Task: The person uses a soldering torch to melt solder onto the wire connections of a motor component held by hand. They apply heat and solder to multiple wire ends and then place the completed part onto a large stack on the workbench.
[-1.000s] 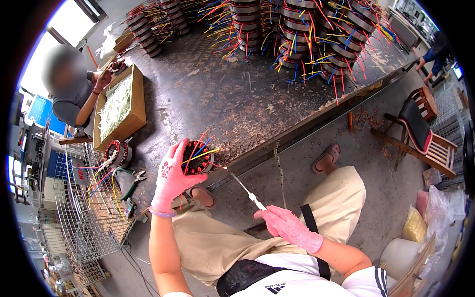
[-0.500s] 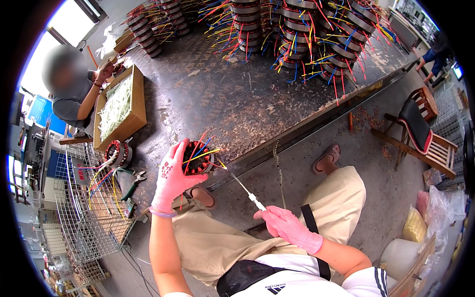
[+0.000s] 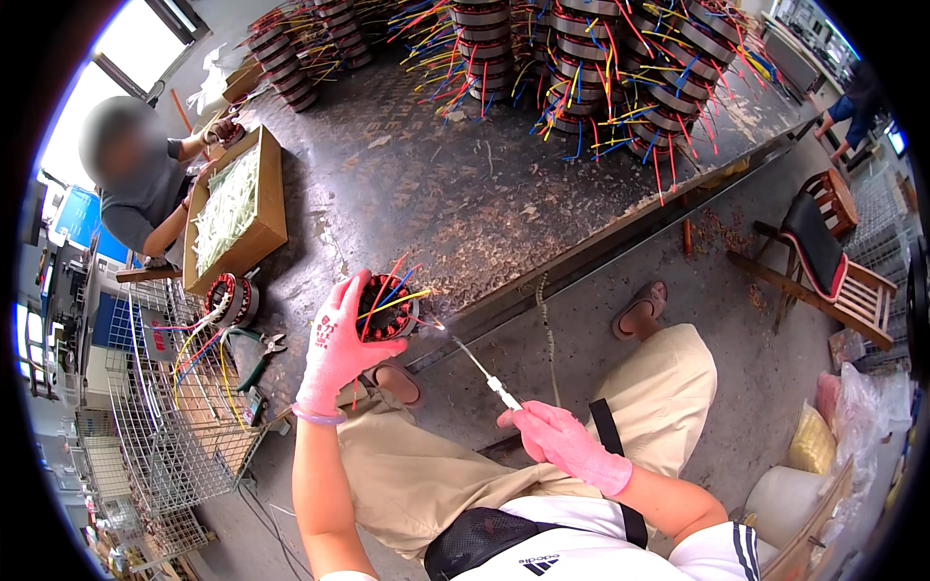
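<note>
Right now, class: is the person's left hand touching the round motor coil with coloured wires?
Touching. The head view shows the left hand in a pink glove wrapped around the side of the motor coil, no gap between them.

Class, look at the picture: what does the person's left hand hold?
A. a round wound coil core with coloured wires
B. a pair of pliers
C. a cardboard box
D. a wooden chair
A: the left hand in its pink glove grips the round coil core, with red, yellow and blue wires sticking out of it.
</note>
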{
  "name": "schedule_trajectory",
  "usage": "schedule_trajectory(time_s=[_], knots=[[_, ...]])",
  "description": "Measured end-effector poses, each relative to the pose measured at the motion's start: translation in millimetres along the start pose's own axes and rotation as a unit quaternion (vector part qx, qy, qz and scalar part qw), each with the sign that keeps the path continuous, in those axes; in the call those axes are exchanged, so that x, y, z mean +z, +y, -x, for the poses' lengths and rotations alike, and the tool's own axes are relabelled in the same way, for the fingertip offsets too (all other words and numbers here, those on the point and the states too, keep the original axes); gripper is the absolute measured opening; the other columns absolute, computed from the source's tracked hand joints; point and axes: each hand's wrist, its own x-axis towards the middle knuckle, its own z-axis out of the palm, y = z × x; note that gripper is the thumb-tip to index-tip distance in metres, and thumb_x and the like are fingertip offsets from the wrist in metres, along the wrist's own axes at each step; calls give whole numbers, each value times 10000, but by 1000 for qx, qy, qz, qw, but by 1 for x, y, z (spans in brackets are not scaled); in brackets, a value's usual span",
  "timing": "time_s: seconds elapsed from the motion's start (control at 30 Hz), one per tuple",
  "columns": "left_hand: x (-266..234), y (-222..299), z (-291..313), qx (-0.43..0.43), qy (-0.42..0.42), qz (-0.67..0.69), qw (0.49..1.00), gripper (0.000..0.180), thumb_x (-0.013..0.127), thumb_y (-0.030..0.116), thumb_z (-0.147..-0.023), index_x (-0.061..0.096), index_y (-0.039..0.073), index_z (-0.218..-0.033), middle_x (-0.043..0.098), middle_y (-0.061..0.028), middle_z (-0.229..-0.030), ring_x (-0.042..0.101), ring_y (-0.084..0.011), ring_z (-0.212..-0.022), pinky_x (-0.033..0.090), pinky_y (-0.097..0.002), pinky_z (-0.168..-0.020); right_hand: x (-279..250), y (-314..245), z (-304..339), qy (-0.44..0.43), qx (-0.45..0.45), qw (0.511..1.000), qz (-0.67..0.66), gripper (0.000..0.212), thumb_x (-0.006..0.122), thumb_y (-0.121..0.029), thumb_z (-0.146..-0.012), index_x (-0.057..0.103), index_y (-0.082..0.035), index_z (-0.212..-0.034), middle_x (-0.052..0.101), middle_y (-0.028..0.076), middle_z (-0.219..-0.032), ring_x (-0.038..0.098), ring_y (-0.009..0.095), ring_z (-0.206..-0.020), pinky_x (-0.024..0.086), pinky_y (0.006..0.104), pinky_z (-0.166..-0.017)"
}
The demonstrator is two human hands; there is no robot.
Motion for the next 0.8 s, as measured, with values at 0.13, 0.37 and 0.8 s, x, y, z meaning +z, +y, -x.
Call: schedule_trajectory(time_s=[0.13,0.37,0.8], knots=[[0,2,-1,3,4,-2,1000,1010,879,209,-520,403,3,-1386,500,-180,-1277,532,-326,-1164,437,-390,-990,-1,-1,1,-1,-2,1000,18,304,452,-275,-1000,611,-28,-1076,418,-38,-561,343,40,-484,265,219,-448],[1,0,0,6,7,1,1000,1012,881,215,-518,404,0,-1384,502,-179,-1272,534,-327,-1156,438,-390,-987,-1,0,0,-1,-2,1000,30,302,447,-283,-1001,609,-41,-1078,428,-34,-562,343,42,-470,269,226,-433],[1,0,0,6,10,-5,1000,1009,881,225,-521,405,2,-1383,505,-176,-1261,536,-325,-1146,435,-390,-989,1,-1,1,3,5,1000,3,306,447,-255,-1011,616,-9,-1081,413,-42,-559,342,38,-500,266,214,-470]])
